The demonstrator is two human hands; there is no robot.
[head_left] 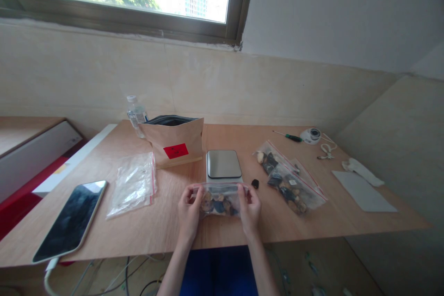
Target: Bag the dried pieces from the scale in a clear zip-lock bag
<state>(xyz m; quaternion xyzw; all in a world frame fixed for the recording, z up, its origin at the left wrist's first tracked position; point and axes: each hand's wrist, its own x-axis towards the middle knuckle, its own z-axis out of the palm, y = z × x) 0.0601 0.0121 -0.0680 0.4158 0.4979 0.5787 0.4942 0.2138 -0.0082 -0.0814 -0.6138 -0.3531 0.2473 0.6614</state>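
Observation:
Between my two hands is a clear zip bag [220,204] with brown and dark dried pieces inside, perhaps dried mushrooms. My left hand [189,206] pinches its upper left corner, and my right hand [250,203] pinches the upper right corner. Just behind the bag stands a small scale [224,164] with a silver plate, its front partly covered by the bag. A small dark piece [255,184] lies on the table beside my right hand. Further right, filled zip bags [287,180] with similar pieces overlap each other.
A brown paper pouch [178,141] with a red label stands open behind flat clear bags [133,182]. A plastic bottle [136,115] is at the back. A phone [72,219] lies left, cable attached. Right are a screwdriver [293,138], a white camera [311,135] and white paper [362,190].

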